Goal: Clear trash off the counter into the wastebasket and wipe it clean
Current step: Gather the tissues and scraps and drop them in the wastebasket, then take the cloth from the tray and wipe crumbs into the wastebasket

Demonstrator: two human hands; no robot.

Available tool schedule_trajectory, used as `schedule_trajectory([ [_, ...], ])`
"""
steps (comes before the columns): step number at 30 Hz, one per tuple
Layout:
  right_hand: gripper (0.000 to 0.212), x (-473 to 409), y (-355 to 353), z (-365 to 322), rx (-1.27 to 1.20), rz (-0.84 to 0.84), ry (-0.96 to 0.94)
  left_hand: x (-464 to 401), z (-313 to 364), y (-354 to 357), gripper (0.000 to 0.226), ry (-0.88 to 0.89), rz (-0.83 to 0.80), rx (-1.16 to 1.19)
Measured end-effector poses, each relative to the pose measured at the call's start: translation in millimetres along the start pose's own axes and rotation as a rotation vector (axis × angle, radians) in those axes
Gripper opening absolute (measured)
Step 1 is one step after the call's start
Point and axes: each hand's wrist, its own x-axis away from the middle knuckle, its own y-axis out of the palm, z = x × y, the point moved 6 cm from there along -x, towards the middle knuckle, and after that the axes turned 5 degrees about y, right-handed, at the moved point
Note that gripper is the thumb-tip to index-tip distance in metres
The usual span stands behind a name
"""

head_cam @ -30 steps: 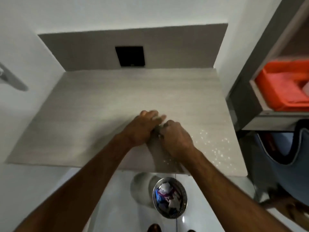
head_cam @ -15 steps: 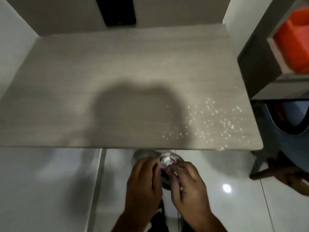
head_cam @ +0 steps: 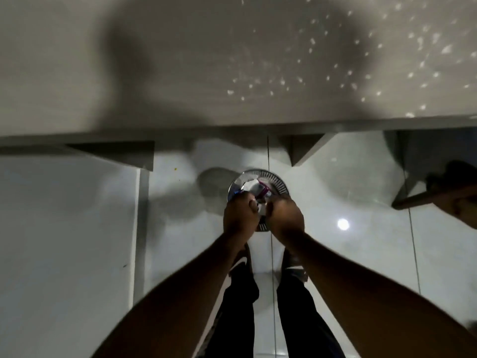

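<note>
Your wastebasket (head_cam: pixel 258 188) sits on the floor (head_cam: pixel 361 249) just past the bench (head_cam: pixel 129 73) edge, holding crumpled paper and wrappers (head_cam: pixel 254 187). Your left hand (head_cam: pixel 238 215) and right hand (head_cam: pixel 285 215) hang side by side directly over its near rim, fingers curled inward; whether they grip anything, you cannot tell. White crumbs (head_cam: pixel 335 60) dot the bench beyond the wastebasket, to its right. Your feet stand just behind it.

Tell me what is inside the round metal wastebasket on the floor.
The round metal wastebasket holds crumpled white, purple and blue scraps. The left hand and right hand cover its near half; anything deeper is hidden.
</note>
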Motion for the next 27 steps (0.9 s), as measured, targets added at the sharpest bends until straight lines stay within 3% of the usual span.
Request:
schedule_trajectory([
  [5,0.049,-10,4,8,-0.146,0.054,0.052,-16,-1,8,0.031,0.101,-0.042,-0.083],
  [8,0.046,14,-16,2,-0.161,0.124,-0.05,4,23,-20,0.041,0.246,-0.014,-0.101],
  [19,0.037,204,-241,-87,-0.094,0.651,-0.482,126,212,-234,0.041,0.999,0.294,-0.126],
  [23,0.037,219,-339,-122,-0.016,0.862,-0.52,109,295,-300,0.05,1.086,0.361,-0.244],
  [27,0.047,198,-426,-133,0.053,0.934,-0.408,77,363,-340,0.07,0.993,0.374,-0.347],
])
